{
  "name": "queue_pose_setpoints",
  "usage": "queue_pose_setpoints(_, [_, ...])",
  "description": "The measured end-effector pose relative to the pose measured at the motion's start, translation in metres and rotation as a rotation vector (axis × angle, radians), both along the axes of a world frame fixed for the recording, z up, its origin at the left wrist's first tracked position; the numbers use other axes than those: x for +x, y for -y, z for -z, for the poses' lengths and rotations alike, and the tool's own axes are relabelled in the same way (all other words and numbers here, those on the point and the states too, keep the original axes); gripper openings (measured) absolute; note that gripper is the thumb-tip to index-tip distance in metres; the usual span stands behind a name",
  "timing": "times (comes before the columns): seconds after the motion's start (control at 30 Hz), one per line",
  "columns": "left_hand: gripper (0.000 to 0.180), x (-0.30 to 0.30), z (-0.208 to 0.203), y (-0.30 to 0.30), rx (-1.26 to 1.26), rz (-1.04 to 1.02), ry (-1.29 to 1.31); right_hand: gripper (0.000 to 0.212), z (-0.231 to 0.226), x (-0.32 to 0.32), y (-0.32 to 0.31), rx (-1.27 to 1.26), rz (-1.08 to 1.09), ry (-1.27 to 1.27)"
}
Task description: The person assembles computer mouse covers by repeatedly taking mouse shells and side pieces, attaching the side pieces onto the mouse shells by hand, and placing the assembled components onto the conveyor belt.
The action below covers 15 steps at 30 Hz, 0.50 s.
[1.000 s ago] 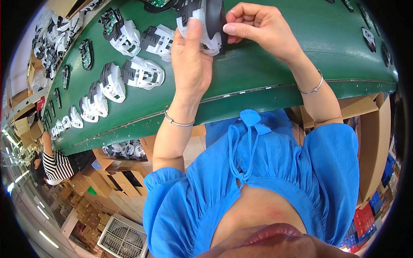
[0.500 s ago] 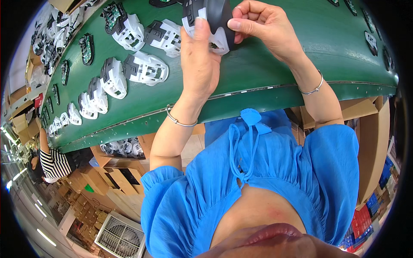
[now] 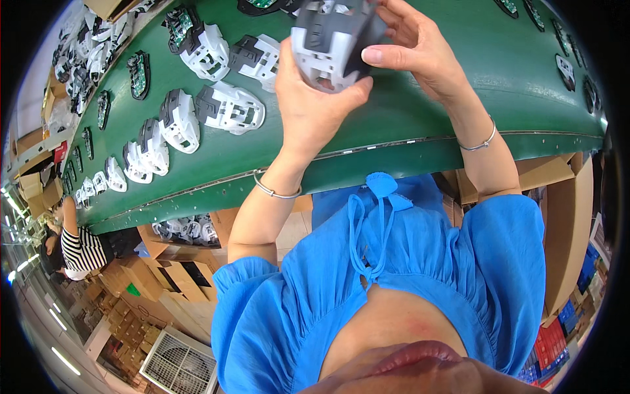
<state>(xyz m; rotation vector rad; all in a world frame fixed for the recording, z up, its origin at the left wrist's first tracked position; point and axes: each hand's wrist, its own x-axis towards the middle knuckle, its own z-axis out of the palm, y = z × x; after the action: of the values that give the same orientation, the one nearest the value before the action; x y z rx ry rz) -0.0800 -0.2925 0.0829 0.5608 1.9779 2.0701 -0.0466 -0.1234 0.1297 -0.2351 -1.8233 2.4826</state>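
Note:
Over the green belt, my left hand (image 3: 312,115) is closed around a computer mouse shell (image 3: 328,56) of grey and white plastic, its slotted white part facing me. A smooth black cover piece lies along the shell's right side, partly blurred. My right hand (image 3: 420,56) pinches at that black edge, thumb in front and fingers curled behind it. Left of my hands, white-and-black mouse shells (image 3: 231,108) lie on the belt. Beyond them are mouse bases with green circuit boards (image 3: 138,75).
The green belt (image 3: 485,92) runs left to right, with more mouse parts (image 3: 564,71) at its far right. Heaped plastic parts (image 3: 75,59) are at the far left. Under the belt stand cartons (image 3: 567,217). A person in a striped top (image 3: 84,249) is at the left end.
My left hand has turned the mouse shell so its slotted white part faces me more. The right hand has shifted slightly right and down. Parts on the belt's left side appear slightly further right.

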Motion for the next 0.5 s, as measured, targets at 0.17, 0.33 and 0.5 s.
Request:
queue_pose_setpoints(0.17, [0.063, 0.003, -0.008, 0.003, -0.255, 0.092, -0.312, 0.084, 0.004, -0.004, -0.026, -0.060, -0.303, -0.068])
queue_pose_setpoints(0.33, [0.062, 0.011, -0.016, 0.005, -0.158, 0.130, -0.172, 0.076, 0.013, 0.001, -0.025, -0.021, -0.291, -0.157])
queue_pose_setpoints(0.5, [0.064, 0.008, -0.019, 0.006, -0.151, 0.176, -0.111, 0.075, 0.015, -0.005, -0.027, -0.118, -0.339, -0.090])
